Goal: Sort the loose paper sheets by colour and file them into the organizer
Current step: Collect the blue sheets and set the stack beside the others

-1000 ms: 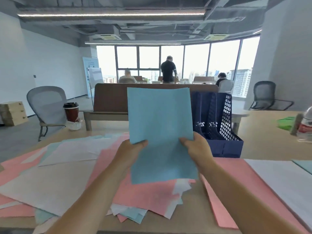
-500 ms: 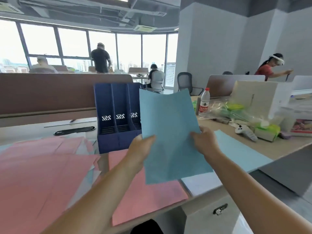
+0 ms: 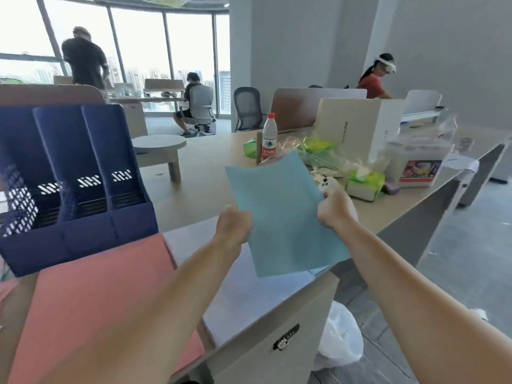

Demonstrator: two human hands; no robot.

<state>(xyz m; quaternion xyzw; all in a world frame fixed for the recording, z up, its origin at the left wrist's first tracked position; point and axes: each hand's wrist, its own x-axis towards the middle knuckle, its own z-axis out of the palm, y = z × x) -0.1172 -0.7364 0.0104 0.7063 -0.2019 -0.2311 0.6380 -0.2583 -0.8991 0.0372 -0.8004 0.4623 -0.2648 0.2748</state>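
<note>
Organizer: navy plastic file organizer [image 3: 74,189] at 9 o'clock, three upright slots, perforated side walls, slatted fronts; slots look dark, contents cannot be told.
Held sheet: light blue paper sheet [image 3: 282,214], thin, matte, rectangular, top edge slightly curled, tilted upright at frame centre, off the desk, well right of the organizer.
Left hand: left hand [image 3: 232,227] curled tight on the sheet's left edge, fingers hidden behind the paper.
Right hand: right hand [image 3: 333,209] pinching the sheet's right edge, knuckles folded.
Desk: pale wood-tone desk [image 3: 210,189], flat, smooth.
Other sheets: pink paper sheet [image 3: 97,289] lying flat at 7 o'clock, touching the organizer's base; white sheet [image 3: 249,297] flat beside it near the desk corner, under the held sheet.
Bottle: clear plastic water bottle [image 3: 269,139], red cap and label, upright at 12 o'clock.
Clutter: green tissue pack [image 3: 364,182] at 2 o'clock, crinkled clear wrap around it; white cardboard box [image 3: 360,126] behind.
Bin: white plastic bag [image 3: 340,339] at 5 o'clock, below the desk edge; contents not visible.
</note>
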